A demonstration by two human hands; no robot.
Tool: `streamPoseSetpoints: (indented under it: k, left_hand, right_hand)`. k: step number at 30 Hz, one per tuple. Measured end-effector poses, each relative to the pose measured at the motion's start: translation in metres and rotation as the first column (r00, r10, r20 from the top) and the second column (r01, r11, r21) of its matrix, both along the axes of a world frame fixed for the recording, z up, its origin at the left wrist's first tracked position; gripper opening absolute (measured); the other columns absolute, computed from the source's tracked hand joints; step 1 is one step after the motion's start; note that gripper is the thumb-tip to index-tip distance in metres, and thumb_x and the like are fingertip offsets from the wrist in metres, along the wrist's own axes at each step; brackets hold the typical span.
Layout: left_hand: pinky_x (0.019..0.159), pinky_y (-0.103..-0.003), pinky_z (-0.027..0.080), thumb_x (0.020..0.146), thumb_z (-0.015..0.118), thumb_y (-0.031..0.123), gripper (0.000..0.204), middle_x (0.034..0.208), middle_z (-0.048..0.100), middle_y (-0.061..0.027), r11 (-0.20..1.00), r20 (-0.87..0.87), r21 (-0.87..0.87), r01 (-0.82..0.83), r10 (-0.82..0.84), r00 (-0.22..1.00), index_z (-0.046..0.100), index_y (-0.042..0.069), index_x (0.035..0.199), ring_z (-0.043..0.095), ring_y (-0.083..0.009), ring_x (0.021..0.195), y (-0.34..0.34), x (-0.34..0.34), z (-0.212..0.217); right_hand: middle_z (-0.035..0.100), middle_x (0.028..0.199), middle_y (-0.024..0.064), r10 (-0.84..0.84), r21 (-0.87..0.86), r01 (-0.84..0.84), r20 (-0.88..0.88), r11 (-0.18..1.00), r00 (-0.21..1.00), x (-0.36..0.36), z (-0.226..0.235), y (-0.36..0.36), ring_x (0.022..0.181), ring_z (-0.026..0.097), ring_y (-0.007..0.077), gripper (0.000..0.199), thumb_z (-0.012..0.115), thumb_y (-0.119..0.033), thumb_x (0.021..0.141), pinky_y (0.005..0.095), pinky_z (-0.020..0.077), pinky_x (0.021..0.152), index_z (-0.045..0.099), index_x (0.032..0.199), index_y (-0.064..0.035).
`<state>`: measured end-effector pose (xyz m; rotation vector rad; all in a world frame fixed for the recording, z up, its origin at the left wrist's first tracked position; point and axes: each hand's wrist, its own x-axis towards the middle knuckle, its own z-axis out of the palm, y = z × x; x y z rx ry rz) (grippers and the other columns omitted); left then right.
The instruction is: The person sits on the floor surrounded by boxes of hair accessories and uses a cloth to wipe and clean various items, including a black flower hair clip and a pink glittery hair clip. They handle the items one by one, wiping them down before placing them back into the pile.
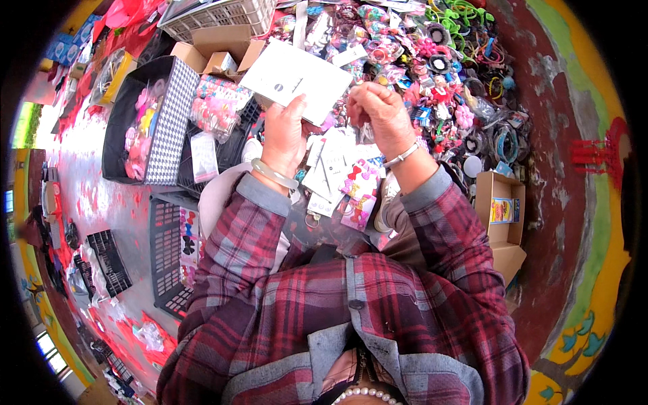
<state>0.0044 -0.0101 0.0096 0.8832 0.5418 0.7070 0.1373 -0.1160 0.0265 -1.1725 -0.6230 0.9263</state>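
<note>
I see left hand (286, 131) gripping white box (300, 74), long axis slanting down rightward; right hand (383, 116) curled just beside its right end, hold unclear.

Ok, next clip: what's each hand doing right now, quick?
Left hand: closed on a white box.
Right hand: fingers curled closed; whether they pinch anything small cannot be told.

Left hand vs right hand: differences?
Left hand grips a flat white box, thumb on top; right hand is curled near its right corner, any small item unclear.
Left wrist has a thick pale bangle; right wrist a thin silvery bracelet.
Shared: both bare, with plaid sleeves and grey cuffs.
</note>
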Motion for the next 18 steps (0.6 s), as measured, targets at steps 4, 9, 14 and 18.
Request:
streamPoseSetpoints:
  k: [4, 9, 14, 18]
  left_hand:
    - [0.052, -0.029, 0.049, 0.084, 0.055, 0.014, 0.023, 0.086, 0.064, -0.0101, 0.965, 0.007, -0.242, 0.102, -0.104, 0.995, 0.058, -0.001, 0.101, 0.062, -0.0177, 0.067, 0.013, -0.009, -0.002]
    - [0.046, -0.024, 0.039, 0.085, 0.056, 0.022, 0.022, 0.078, 0.061, -0.0068, 0.919, -0.057, -0.373, 0.127, -0.160, 0.986, 0.058, 0.005, 0.099, 0.054, -0.0148, 0.059, 0.004, -0.005, 0.010]
    - [0.043, -0.024, 0.039, 0.088, 0.051, 0.045, 0.043, 0.071, 0.063, -0.0069, 0.855, 0.012, -0.416, 0.308, -0.334, 0.943, 0.061, 0.003, 0.090, 0.056, -0.0138, 0.053, 0.006, -0.007, 0.007]
    - [0.041, -0.022, 0.038, 0.089, 0.049, 0.047, 0.050, 0.057, 0.058, -0.0063, 0.968, -0.051, -0.169, 0.184, -0.195, 0.979, 0.060, 0.000, 0.075, 0.052, -0.0123, 0.045, 0.006, -0.011, 0.018]
  right_hand:
    - [0.062, 0.085, 0.0036, -0.112, 0.081, 0.092, 0.282, 0.992, 0.953, 0.007, 0.003, 0.001, 0.071, 0.056, 0.0086, 0.013, 0.063, -0.012, 0.080, 0.0213, 0.0434, 0.062, 0.062, 0.091, -0.0049]
    - [0.062, 0.100, 0.0047, -0.249, 0.239, 0.091, 0.962, 0.967, 0.114, -0.002, 0.021, 0.000, 0.099, 0.056, 0.0241, 0.029, 0.068, -0.007, 0.068, 0.0369, 0.0418, 0.084, 0.064, 0.097, -0.0130]
    - [0.064, 0.085, 0.0036, -0.203, 0.181, 0.100, 0.934, 0.978, 0.293, 0.007, 0.003, 0.000, 0.087, 0.060, 0.0268, 0.020, 0.069, -0.008, 0.068, 0.0367, 0.0455, 0.074, 0.068, 0.087, -0.0148]
    - [0.062, 0.071, 0.0009, -0.212, -0.008, 0.237, 0.415, 0.972, 0.885, 0.012, -0.003, -0.001, 0.069, 0.058, 0.0119, 0.013, 0.068, -0.010, 0.078, 0.0239, 0.0448, 0.061, 0.068, 0.090, -0.0053]
